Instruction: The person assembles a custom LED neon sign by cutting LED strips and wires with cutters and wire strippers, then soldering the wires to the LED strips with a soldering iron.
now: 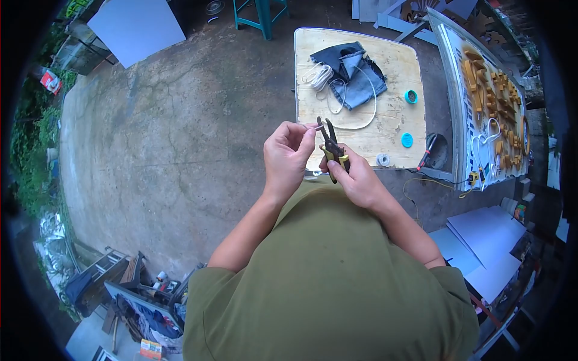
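My right hand is wrapped round the yellow-and-black handles of a pair of pliers, whose dark jaws point up and away from me. To the left, my left hand pinches something thin at the tips of the jaws; it is too small to name. Beyond the hands, on a wooden table, lie folded blue denim cloth, a bundle of white cord and a loop of pale cable. A small white spool sits at the near edge.
A teal round container and a teal lid are on the table's right side. Further right, a board bears yellow-brown pieces. A red-and-black pen-like tool rests by the table edge. A green stool stands behind.
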`<state>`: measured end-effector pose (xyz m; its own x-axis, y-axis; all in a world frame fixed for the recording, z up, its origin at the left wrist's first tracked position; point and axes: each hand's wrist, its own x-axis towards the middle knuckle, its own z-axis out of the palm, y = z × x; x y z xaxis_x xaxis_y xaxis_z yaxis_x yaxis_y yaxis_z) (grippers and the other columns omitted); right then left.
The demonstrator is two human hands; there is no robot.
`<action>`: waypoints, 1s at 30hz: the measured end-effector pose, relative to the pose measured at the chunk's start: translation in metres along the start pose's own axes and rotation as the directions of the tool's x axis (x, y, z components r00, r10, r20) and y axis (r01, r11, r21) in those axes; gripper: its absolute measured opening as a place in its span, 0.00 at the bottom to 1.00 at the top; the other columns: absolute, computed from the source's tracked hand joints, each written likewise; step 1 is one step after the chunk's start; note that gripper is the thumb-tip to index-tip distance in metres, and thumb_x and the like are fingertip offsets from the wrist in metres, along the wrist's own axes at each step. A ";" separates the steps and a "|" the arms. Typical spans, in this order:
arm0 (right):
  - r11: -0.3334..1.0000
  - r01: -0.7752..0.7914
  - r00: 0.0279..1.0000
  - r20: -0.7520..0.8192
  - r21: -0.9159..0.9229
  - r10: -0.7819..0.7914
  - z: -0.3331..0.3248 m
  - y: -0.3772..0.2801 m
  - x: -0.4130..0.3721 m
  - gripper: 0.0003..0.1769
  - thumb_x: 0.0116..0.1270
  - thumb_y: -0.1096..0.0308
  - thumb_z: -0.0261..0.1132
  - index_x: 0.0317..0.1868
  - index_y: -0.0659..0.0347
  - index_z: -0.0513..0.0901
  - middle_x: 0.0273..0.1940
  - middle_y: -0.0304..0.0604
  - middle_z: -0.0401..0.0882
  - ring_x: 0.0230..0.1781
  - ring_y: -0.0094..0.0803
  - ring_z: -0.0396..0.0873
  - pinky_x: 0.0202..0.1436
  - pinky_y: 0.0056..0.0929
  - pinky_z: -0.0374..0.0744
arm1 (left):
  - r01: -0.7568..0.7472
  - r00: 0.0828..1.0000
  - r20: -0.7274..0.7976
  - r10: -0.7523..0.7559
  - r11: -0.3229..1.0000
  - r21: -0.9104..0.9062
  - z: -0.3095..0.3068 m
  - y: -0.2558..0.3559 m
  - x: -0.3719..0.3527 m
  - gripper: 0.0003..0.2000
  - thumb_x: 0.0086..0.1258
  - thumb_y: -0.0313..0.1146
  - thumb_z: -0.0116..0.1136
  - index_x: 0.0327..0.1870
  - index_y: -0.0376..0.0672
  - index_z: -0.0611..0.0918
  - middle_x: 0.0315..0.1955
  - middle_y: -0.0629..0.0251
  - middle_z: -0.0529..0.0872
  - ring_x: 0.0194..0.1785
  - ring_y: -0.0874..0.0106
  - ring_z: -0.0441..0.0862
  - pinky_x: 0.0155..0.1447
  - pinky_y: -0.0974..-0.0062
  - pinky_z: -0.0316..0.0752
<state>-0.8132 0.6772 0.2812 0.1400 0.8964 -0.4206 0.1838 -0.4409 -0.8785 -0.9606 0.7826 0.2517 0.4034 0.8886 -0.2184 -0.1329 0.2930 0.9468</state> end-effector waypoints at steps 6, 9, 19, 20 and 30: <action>1.000 0.004 1.000 -0.025 -0.026 -0.005 0.002 0.001 -0.003 0.18 0.80 0.66 0.60 0.62 0.69 0.76 0.40 0.53 0.88 0.43 0.43 0.87 0.53 0.40 0.80 | 0.009 1.000 -0.003 -0.009 1.000 0.000 0.000 -0.001 -0.001 0.05 0.79 0.26 0.64 0.40 0.35 0.83 0.45 0.59 0.92 0.33 0.85 0.79 0.39 0.84 0.78; 0.998 0.026 0.999 -0.039 -0.051 -0.028 0.004 0.003 -0.002 0.19 0.79 0.66 0.61 0.62 0.70 0.76 0.39 0.55 0.87 0.41 0.46 0.87 0.51 0.42 0.80 | 0.008 1.000 -0.011 -0.008 1.000 0.000 0.001 -0.001 -0.001 0.05 0.79 0.27 0.64 0.41 0.35 0.83 0.44 0.60 0.92 0.33 0.85 0.79 0.39 0.84 0.78; 0.990 0.008 0.996 -0.085 -0.140 -0.020 0.005 -0.003 -0.003 0.20 0.79 0.66 0.61 0.63 0.71 0.75 0.37 0.61 0.85 0.40 0.54 0.86 0.49 0.46 0.79 | 0.008 1.000 -0.001 -0.008 1.000 0.026 -0.001 0.001 0.002 0.05 0.79 0.27 0.65 0.41 0.36 0.84 0.43 0.61 0.93 0.32 0.86 0.79 0.38 0.84 0.78; 0.989 0.010 0.996 -0.091 -0.147 -0.024 0.005 -0.003 -0.002 0.19 0.79 0.66 0.61 0.63 0.71 0.75 0.37 0.62 0.85 0.40 0.55 0.86 0.49 0.47 0.79 | 0.011 1.000 0.000 -0.011 1.000 0.026 -0.001 0.001 0.003 0.05 0.79 0.28 0.65 0.41 0.36 0.84 0.43 0.61 0.93 0.32 0.86 0.79 0.37 0.84 0.78; 0.991 -0.034 0.995 -0.098 -0.131 0.021 0.006 -0.006 0.001 0.17 0.79 0.68 0.60 0.60 0.70 0.75 0.38 0.63 0.86 0.38 0.56 0.86 0.46 0.47 0.80 | 0.014 1.000 0.008 -0.015 1.000 0.027 -0.001 0.003 0.007 0.06 0.79 0.28 0.65 0.41 0.36 0.84 0.43 0.61 0.93 0.31 0.86 0.79 0.36 0.85 0.78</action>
<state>-0.8197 0.6807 0.2847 0.2387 0.8781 -0.4147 0.3051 -0.4732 -0.8264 -0.9590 0.7895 0.2527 0.4125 0.8814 -0.2303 -0.1027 0.2961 0.9496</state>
